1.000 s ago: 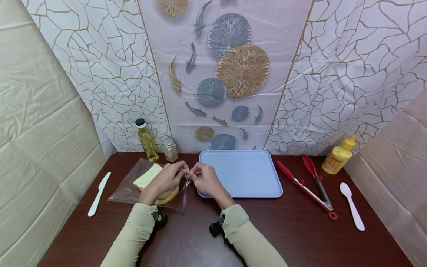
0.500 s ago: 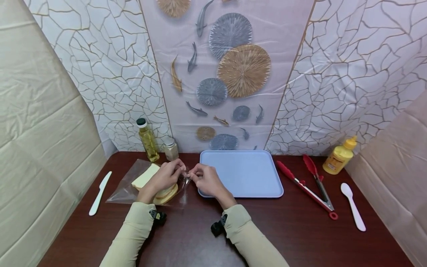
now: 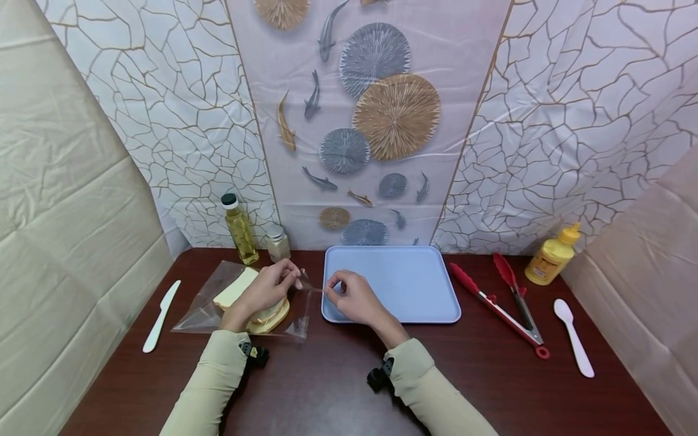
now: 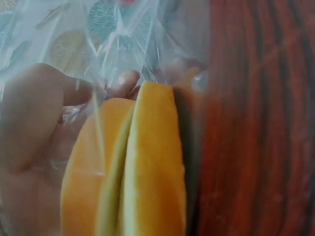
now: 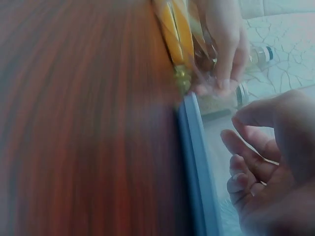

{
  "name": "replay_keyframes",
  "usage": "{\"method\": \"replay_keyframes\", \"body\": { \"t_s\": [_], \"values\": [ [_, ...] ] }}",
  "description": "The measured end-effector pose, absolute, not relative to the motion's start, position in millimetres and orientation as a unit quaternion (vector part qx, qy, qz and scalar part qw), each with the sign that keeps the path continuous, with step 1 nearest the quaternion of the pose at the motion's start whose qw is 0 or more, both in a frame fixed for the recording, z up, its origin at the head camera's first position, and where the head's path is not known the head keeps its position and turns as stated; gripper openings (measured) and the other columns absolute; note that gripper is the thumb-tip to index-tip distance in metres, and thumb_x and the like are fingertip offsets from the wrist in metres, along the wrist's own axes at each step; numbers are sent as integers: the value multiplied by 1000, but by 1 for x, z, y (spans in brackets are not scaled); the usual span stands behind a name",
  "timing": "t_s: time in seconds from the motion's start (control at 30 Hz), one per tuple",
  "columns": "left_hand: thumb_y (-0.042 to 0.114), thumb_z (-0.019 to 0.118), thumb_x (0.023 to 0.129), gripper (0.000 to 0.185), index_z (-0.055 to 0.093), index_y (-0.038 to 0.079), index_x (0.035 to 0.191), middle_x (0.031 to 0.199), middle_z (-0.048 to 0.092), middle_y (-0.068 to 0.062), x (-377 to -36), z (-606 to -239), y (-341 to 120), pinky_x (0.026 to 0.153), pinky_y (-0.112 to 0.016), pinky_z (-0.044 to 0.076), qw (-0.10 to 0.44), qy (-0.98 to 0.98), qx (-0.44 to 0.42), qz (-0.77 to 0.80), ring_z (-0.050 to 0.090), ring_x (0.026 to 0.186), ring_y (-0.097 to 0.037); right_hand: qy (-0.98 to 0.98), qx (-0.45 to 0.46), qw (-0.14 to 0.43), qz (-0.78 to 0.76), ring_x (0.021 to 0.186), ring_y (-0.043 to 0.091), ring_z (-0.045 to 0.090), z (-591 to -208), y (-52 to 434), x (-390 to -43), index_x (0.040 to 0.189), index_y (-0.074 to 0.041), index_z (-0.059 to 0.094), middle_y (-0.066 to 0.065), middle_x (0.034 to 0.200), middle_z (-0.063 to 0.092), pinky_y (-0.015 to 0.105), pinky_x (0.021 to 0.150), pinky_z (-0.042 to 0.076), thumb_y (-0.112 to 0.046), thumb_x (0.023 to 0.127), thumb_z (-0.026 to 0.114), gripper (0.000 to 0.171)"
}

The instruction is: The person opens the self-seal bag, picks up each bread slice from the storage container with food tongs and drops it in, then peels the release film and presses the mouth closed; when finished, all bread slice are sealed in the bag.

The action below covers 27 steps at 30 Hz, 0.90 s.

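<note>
A clear plastic bag (image 3: pixel 202 312) lies at the left of the table with a sandwich (image 3: pixel 234 290) of sliced bread inside. My left hand (image 3: pixel 265 290) reaches over the sandwich and pinches the bag's edge at its right end. My right hand (image 3: pixel 354 298), over the left edge of the blue tray, has thumb and forefinger together. A thin stretch of film runs between the two hands to its fingertips. In the left wrist view, bread crusts (image 4: pixel 155 162) show close up through the film. In the right wrist view, the right hand (image 5: pixel 275 162) has curled fingers; the film there is blurred.
The blue tray (image 3: pixel 400 284) lies right of the bag. An oil bottle (image 3: pixel 242 233) and a seasoning jar (image 3: pixel 278 245) stand behind the bag. A white knife (image 3: pixel 162 316) lies left; red tongs (image 3: pixel 507 315), a yellow squeeze bottle (image 3: pixel 552 260) and a white spoon (image 3: pixel 575 339) are right.
My right hand has moved right, away from the left hand, onto the tray's left edge. The bag's opening end is stretched and less bunched. The left hand has shifted slightly left.
</note>
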<state>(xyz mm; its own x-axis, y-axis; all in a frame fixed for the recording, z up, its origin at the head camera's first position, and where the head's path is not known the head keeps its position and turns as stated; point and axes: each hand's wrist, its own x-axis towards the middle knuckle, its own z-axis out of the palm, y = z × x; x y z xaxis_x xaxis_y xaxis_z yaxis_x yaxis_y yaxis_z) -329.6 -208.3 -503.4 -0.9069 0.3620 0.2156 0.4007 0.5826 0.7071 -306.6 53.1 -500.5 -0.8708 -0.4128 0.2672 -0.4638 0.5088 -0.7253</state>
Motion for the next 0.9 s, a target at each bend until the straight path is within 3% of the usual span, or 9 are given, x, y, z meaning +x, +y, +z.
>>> {"method": "replay_keyframes", "body": {
  "t_s": [0.3, 0.5, 0.9],
  "values": [
    [15, 56, 114, 15, 69, 8, 111, 90, 80, 3, -328, -503, -213, 82, -23, 53, 21, -886, -222, -405, 76, 90, -21, -854, 324, -2, 407, 87, 19, 62, -498, 79, -296, 98, -10, 75, 0, 97, 73, 38, 81, 55, -14, 107, 66, 13],
    [16, 56, 114, 16, 69, 8, 112, 91, 80, -2, -328, -504, -215, 76, -23, 51, 8, -883, -224, -412, 76, 89, -24, -856, 334, -5, 394, 87, 15, 62, -494, 95, -285, 96, -12, 74, -4, 94, 72, 44, 82, 57, -13, 106, 68, 12],
    [18, 56, 114, 16, 68, 8, 113, 91, 79, -2, -330, -503, -215, 73, -23, 48, -10, -877, -214, -430, 70, 84, -19, -850, 325, -34, 412, 84, 11, 63, -498, 132, -275, 97, -15, 76, -8, 90, 70, 29, 74, 55, -18, 105, 72, 10]
  ]
}}
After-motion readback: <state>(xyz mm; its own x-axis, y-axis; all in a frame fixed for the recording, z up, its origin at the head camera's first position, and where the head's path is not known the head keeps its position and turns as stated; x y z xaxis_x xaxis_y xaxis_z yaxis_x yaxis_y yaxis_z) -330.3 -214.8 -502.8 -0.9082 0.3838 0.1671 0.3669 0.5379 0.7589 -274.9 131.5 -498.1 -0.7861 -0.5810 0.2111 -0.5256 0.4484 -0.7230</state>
